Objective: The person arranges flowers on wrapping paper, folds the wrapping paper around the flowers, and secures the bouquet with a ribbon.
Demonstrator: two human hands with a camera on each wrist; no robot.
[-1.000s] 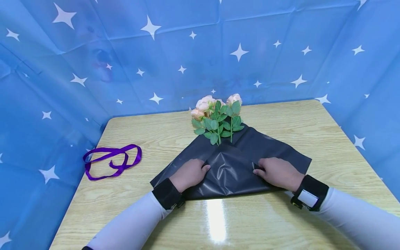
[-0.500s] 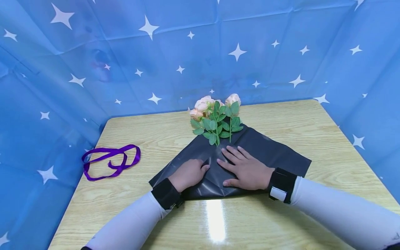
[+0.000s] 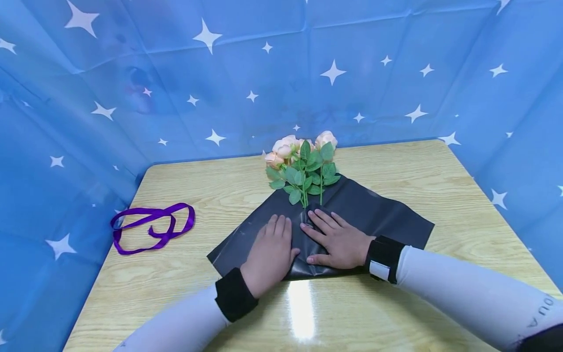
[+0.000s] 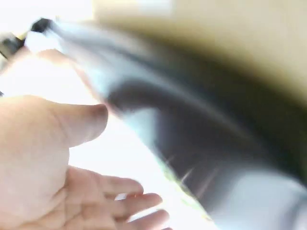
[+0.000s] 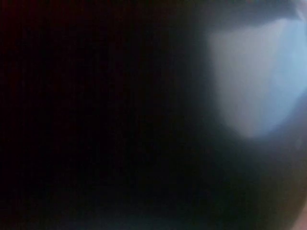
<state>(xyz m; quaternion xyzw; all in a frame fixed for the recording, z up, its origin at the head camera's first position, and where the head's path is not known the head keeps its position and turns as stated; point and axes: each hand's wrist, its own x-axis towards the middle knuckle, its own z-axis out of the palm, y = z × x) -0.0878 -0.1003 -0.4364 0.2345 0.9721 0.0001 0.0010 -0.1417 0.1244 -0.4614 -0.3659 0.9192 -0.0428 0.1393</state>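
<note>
1. The folded sheet of thin, glossy black wrapping material (image 3: 374,210) is spread at the middle of the pale wood-grain table (image 3: 211,186); it is judged light, limp and slippery, best pinched at its left or right edge.
2. The peach-pink, green-leaved roses (image 3: 305,150) are laid at its far side, lower stems hidden; petals are judged easily crushed, so stems should be grasped.
3. The right hand (image 3: 340,244) is laid flat on the sheet, fingers spread, nothing clamped.
4. The left hand (image 3: 269,256) is held over the left portion, fingers straight and together; contact cannot be told.
</note>
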